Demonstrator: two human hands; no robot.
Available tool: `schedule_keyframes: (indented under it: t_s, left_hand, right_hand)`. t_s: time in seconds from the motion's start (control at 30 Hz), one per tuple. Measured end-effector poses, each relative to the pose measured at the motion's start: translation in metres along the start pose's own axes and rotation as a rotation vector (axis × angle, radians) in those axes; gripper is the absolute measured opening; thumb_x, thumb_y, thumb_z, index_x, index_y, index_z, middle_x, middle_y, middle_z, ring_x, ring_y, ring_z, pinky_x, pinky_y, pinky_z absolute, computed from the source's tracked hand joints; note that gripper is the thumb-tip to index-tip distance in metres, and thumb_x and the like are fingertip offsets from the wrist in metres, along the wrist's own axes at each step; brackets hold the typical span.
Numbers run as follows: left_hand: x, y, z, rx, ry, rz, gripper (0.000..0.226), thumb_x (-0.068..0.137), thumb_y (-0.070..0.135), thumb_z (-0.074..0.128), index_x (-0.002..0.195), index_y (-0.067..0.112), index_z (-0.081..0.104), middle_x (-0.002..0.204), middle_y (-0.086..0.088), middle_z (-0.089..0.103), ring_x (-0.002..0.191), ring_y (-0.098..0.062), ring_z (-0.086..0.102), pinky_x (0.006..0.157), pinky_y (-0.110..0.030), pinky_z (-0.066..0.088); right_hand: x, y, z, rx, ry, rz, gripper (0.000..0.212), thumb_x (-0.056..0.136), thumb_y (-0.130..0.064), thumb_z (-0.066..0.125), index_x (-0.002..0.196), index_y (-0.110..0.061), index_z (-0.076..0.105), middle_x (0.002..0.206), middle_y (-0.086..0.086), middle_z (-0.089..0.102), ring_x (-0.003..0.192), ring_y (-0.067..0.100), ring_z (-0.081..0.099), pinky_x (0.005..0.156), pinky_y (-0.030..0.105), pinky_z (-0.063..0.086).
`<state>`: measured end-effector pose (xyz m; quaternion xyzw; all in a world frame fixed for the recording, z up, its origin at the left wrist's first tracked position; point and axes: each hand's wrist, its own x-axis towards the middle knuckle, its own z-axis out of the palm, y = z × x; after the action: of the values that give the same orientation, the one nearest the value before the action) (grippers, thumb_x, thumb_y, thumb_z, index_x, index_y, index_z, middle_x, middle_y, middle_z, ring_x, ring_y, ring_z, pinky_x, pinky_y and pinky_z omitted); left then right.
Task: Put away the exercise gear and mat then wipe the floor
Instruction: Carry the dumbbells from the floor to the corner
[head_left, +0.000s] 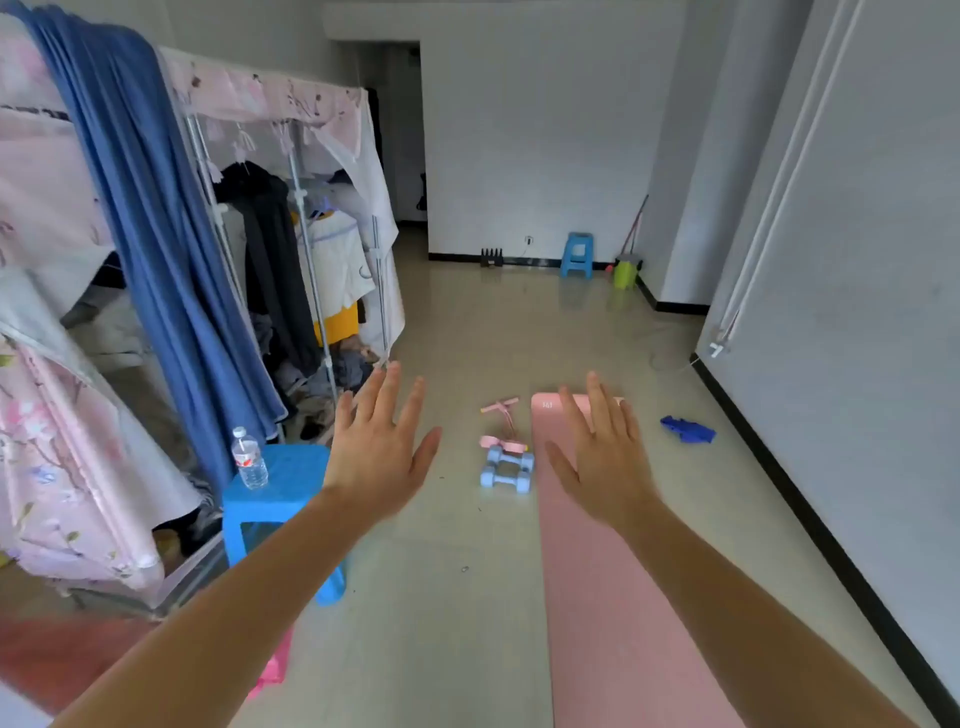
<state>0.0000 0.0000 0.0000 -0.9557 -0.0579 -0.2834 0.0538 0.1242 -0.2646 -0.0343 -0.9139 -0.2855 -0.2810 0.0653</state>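
Hands: left hand (376, 452) and right hand (602, 457) raised, fingers spread, holding nothing.
Mat (597, 597): pink, unrolled on floor (467, 338), right arm across it.
Gear: dumbbells (506, 467), pink pull band (501, 423), just left of mat.
Surroundings: stool (291, 483) with water bottle (250, 458) at left; blue cloth (687, 429) right of mat.

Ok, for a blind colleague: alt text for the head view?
A person's open left grip and right grip reach forward above an unrolled pink mat, blue dumbbells and a pink pull band on the floor. A water bottle stands on a blue stool, left.
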Motion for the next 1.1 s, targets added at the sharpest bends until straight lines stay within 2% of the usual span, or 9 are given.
schedule_keyframes:
  t_s: [0.03,0.13,0.4,0.53,0.7,0.83,0.93,1.0,1.1]
  left_hand:
    - [0.016,-0.012,0.012,-0.013,-0.049,-0.009,0.063,0.098,0.051,0.031,0.146,0.011,0.039,0.153,-0.02,0.036,0.139,-0.039,0.035,0.106,-0.059,0.034]
    - [0.07,-0.042,0.046,0.005,-0.084,0.018,0.063,0.098,0.051,0.028,0.146,0.011,0.038,0.153,-0.02,0.035,0.139,-0.039,0.035,0.106,-0.059,0.034]
    - [0.215,-0.071,0.165,0.011,-0.186,0.097,0.063,0.1,0.052,0.023,0.151,0.015,0.026,0.157,-0.017,0.025,0.145,-0.035,0.025,0.112,-0.057,0.028]
    - [0.287,-0.069,0.25,-0.002,-0.191,0.174,0.062,0.098,0.048,0.031,0.148,0.012,0.036,0.152,-0.019,0.036,0.139,-0.037,0.036,0.108,-0.057,0.035]
    - [0.41,-0.07,0.354,-0.013,-0.255,0.212,0.06,0.096,0.047,0.036,0.143,0.011,0.046,0.146,-0.02,0.045,0.13,-0.038,0.047,0.101,-0.055,0.043]
    - [0.512,-0.087,0.414,0.073,-0.321,0.251,0.063,0.095,0.048,0.028,0.142,0.011,0.048,0.145,-0.021,0.046,0.128,-0.039,0.049,0.097,-0.056,0.044]
    - [0.571,-0.103,0.449,0.063,-0.352,0.243,0.063,0.095,0.048,0.027,0.141,0.011,0.048,0.146,-0.021,0.045,0.128,-0.04,0.049,0.097,-0.057,0.042]
    - [0.607,-0.113,0.479,0.046,-0.344,0.256,0.063,0.095,0.048,0.027,0.141,0.011,0.048,0.146,-0.021,0.044,0.129,-0.039,0.048,0.097,-0.058,0.041]
    - [0.665,-0.124,0.537,-0.004,-0.336,0.274,0.065,0.095,0.049,0.025,0.141,0.011,0.048,0.148,-0.021,0.043,0.13,-0.039,0.047,0.098,-0.058,0.04]
  right_hand:
    - [0.017,-0.003,0.013,0.001,-0.071,0.002,0.067,0.099,-0.052,0.032,0.154,-0.014,0.031,0.16,0.024,0.023,0.146,0.039,0.029,0.116,0.053,0.03]
    - [0.063,0.004,0.045,-0.038,-0.113,0.03,0.068,0.097,-0.05,0.036,0.153,-0.013,0.033,0.159,0.024,0.027,0.144,0.041,0.033,0.114,0.054,0.033]
    - [0.178,0.064,0.138,-0.046,-0.136,0.178,0.064,0.099,-0.047,0.039,0.151,-0.009,0.036,0.159,0.025,0.026,0.144,0.042,0.032,0.114,0.055,0.033]
    - [0.229,0.104,0.224,-0.002,-0.151,0.23,0.066,0.099,-0.044,0.049,0.153,-0.01,0.033,0.16,0.024,0.025,0.145,0.041,0.031,0.115,0.054,0.031]
    - [0.327,0.158,0.329,0.038,-0.278,0.32,0.069,0.1,-0.047,0.044,0.157,-0.013,0.024,0.162,0.022,0.021,0.146,0.039,0.03,0.115,0.051,0.032]
    - [0.415,0.195,0.379,0.039,-0.348,0.385,0.069,0.099,-0.046,0.044,0.155,-0.01,0.028,0.16,0.024,0.025,0.144,0.041,0.033,0.113,0.053,0.035]
    - [0.475,0.214,0.404,0.037,-0.384,0.386,0.07,0.101,-0.047,0.041,0.157,-0.01,0.022,0.163,0.023,0.019,0.148,0.039,0.027,0.117,0.05,0.03]
    - [0.513,0.227,0.425,0.02,-0.378,0.369,0.07,0.103,-0.049,0.037,0.159,-0.012,0.016,0.164,0.02,0.014,0.15,0.036,0.022,0.119,0.046,0.026]
    - [0.564,0.245,0.463,-0.001,-0.349,0.371,0.07,0.103,-0.049,0.037,0.159,-0.012,0.016,0.165,0.019,0.014,0.15,0.035,0.022,0.118,0.046,0.026]
